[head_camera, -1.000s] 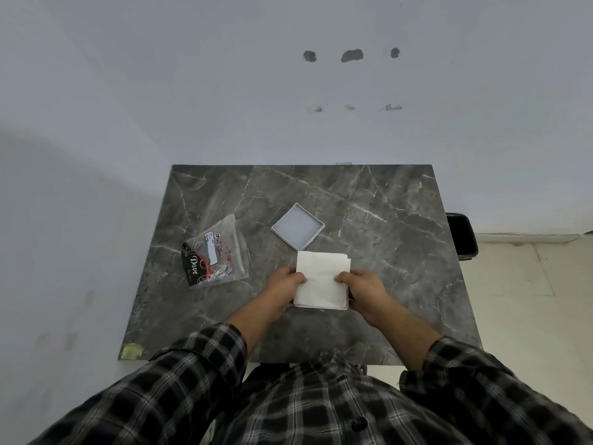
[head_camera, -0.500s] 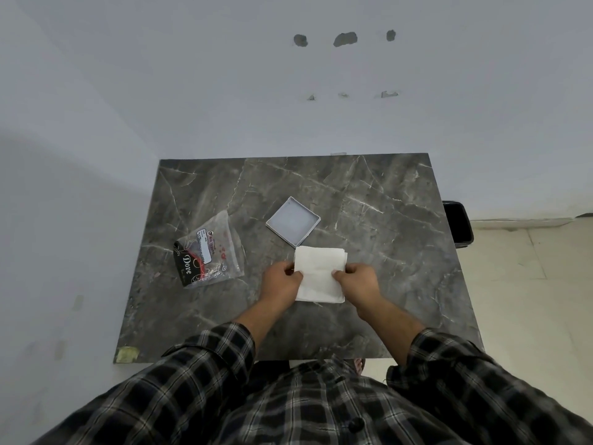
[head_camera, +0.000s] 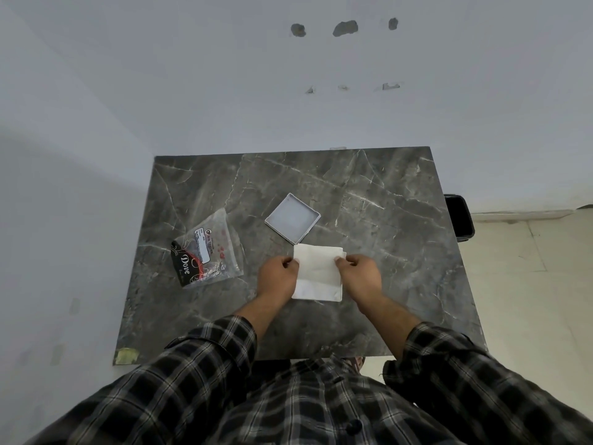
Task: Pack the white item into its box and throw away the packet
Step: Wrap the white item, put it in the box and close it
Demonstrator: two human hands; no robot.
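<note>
A folded white item [head_camera: 319,272] lies on the dark marble table [head_camera: 401,252], near its middle. My left hand [head_camera: 277,276] pinches its left edge and my right hand [head_camera: 361,273] pinches its right edge. Just beyond it sits a shallow square white box [head_camera: 292,218], open and turned like a diamond, its near corner touching the white item. To the left lies a clear plastic packet [head_camera: 205,250] with a black "Dove" label and red bits inside.
A black bin [head_camera: 459,218] stands on the floor by the table's right edge. A wall runs behind and to the left of the table. A yellowish scrap [head_camera: 126,355] sticks to the table's near left corner.
Both hands have slid a little further up the sides of the white item, away from me. The box and the packet have stayed in place.
</note>
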